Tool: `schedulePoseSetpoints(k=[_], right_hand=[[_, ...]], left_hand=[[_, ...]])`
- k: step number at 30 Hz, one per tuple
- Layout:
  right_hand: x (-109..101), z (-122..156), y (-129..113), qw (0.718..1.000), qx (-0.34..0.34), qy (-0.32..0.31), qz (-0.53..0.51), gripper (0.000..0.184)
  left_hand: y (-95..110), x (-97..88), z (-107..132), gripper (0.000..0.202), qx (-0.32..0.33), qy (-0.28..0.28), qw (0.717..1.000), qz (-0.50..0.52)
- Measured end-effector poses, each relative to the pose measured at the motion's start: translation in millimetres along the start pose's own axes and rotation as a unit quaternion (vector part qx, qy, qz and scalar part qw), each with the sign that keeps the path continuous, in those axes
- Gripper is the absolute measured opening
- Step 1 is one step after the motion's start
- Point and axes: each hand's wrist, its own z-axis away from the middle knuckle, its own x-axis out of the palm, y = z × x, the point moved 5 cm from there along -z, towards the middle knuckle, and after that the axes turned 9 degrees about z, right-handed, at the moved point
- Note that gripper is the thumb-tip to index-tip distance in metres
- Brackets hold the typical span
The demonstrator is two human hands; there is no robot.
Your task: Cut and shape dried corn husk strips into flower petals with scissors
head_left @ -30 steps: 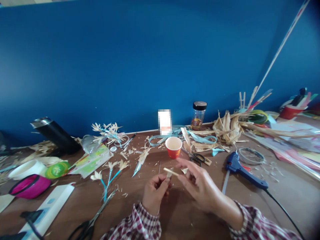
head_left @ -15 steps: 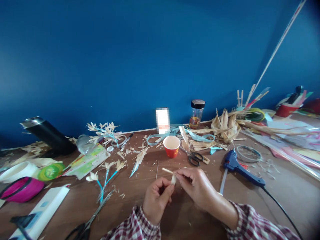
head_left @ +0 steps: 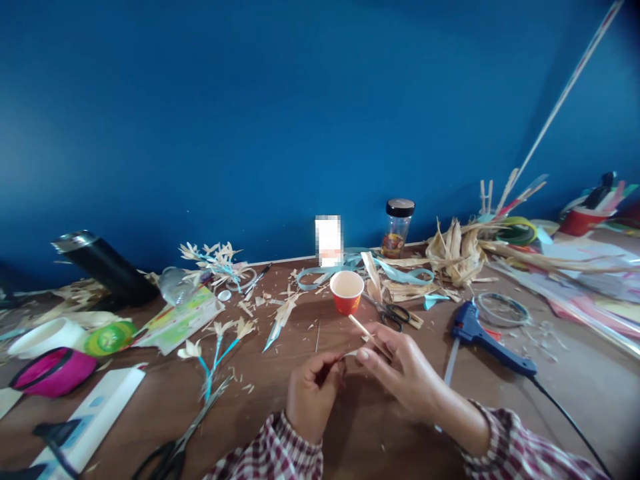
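My left hand [head_left: 313, 395] pinches one end of a narrow pale husk strip [head_left: 350, 354] low over the table. The thumb of my right hand [head_left: 413, 373] lies by the strip's other end; whether it grips that end I cannot tell. A thin wooden stick [head_left: 361, 326] is held among the right fingers, pointing up and to the left. Just beyond the hands stands a red paper cup [head_left: 347, 304] with a white inside. Black-handled scissors [head_left: 395, 316] lie to the cup's right. Husk flowers on blue stems [head_left: 216, 357] rest left of my hands.
A blue glue gun [head_left: 493, 343] with its cord lies at the right. Larger scissors [head_left: 175, 448] and a power strip [head_left: 97, 417] are at the front left. Dry husks [head_left: 456, 257], a lidded jar [head_left: 399, 230] and a tilted black bottle [head_left: 105, 267] stand along the wall.
My right hand has shifted a little right, away from the left, and the stick has swung to tilt more steeply. The strip now stretches sideways between the hands. The view has moved slightly.
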Motion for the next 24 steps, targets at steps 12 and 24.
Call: schedulePoseSetpoints(k=[12,24], right_hand=[[-9,-3,3,0.991,-0.062,-0.01,0.121,0.011],[-26,-4,-3,0.985,-0.053,0.092,0.136,0.019]], left_hand=[[-12,10.5,0,0.049,-0.22,-0.03,0.945,0.241],[-20,5.4,-4,0.042,-0.232,-0.041,0.95,0.203]])
